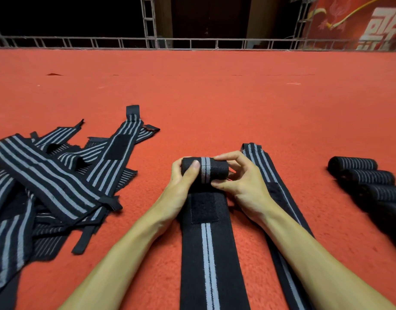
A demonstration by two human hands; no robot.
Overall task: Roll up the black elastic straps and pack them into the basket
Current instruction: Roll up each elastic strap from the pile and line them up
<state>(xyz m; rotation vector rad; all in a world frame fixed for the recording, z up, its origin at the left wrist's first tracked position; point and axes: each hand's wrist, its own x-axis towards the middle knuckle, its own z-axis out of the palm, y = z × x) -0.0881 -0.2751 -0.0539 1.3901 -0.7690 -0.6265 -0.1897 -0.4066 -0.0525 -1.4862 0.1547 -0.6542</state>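
Your left hand gripped the left end of the half-wound roll, thumb laid across its top and fingers curled behind it. Your right hand gripped the right end, index finger arched over the top and thumb pressed against the near side. The roll lay crosswise between the two hands, low over the red carpet; whether it touched the carpet could not be told. A pair of grey stripes ran round its middle.

From the roll, the unwound tail of the strap ran flat along the carpet toward you, between your forearms. A black fastening patch sat on it just below the roll, and the grey stripes ran on below the patch.

A second flat strap lay just beside the first, on its right, passing under your right forearm.

To your left, well apart from the hands, lay a loose pile of unrolled straps, crossing and overlapping one another. To your right, finished rolls lay side by side in a row, touching.

At the far edge of the carpet stood a metal truss railing, with a red banner at the upper right.
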